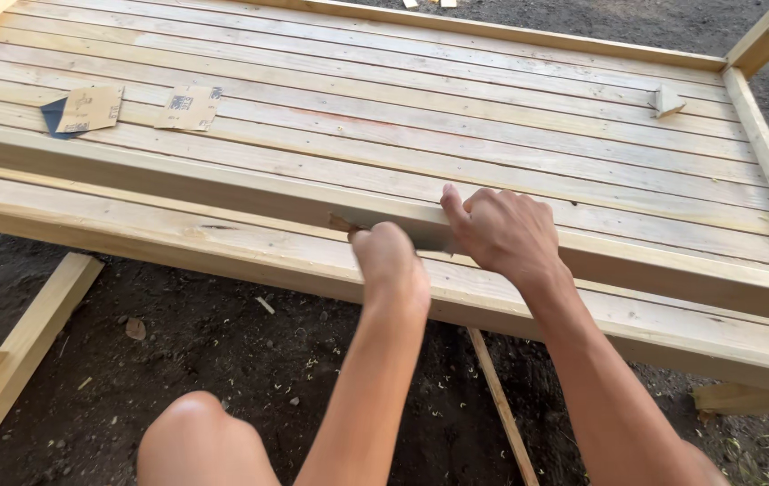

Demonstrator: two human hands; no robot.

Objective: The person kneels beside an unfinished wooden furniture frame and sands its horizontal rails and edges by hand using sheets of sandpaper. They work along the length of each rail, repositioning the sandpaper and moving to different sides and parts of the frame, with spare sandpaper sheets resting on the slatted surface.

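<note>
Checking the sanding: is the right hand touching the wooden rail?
Touching. The head view shows the right hand pressed against the wooden rail, fingers curled on its edge.

No packages, signs or screens appear. The only printed surfaces are two sandpaper sheets lying flat on the slats at upper left, just beside each other. The left sheet is tan with dark print and a dark blue corner showing beneath its left edge; the right sheet is tan, roughly rectangular, with dark print marks at its corners.
</note>
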